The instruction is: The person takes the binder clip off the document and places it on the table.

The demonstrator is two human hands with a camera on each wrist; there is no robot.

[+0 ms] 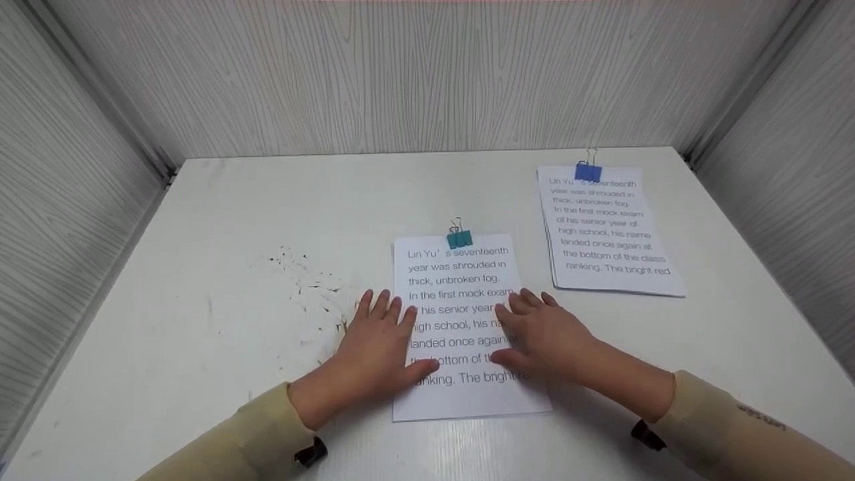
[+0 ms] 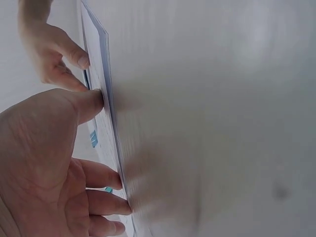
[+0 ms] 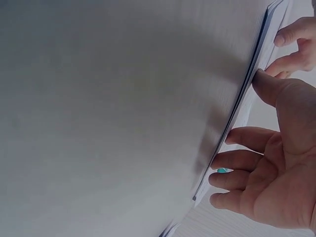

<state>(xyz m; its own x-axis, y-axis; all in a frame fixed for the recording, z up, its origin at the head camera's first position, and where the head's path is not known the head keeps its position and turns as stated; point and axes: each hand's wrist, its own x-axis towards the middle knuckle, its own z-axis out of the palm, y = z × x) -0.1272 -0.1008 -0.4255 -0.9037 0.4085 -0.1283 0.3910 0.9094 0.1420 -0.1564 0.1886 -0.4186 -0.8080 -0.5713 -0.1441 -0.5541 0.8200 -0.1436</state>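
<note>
A stack of printed sheets (image 1: 467, 403) lies on the table in the head view, a teal binder clip (image 1: 459, 239) on its top edge. My left hand (image 1: 374, 351) rests at the stack's left edge, thumb over the lower text and fingers spread. On the opposite edge is my right hand (image 1: 558, 337), its thumb and fingers on the page. In the left wrist view, the left hand (image 2: 44, 148) touches the stack's edge (image 2: 107, 74) with thumb and fingertips. The right wrist view has the right hand (image 3: 281, 163) touching the stack's other side (image 3: 247, 94).
A second stack of printed sheets (image 1: 614, 284) with a blue binder clip (image 1: 588, 172) lies at the back right. Dark specks and scuffs (image 1: 320, 288) mark the white table (image 1: 220, 267) left of the near stack. Pale wood-grain panels (image 1: 427, 80) enclose the back and sides.
</note>
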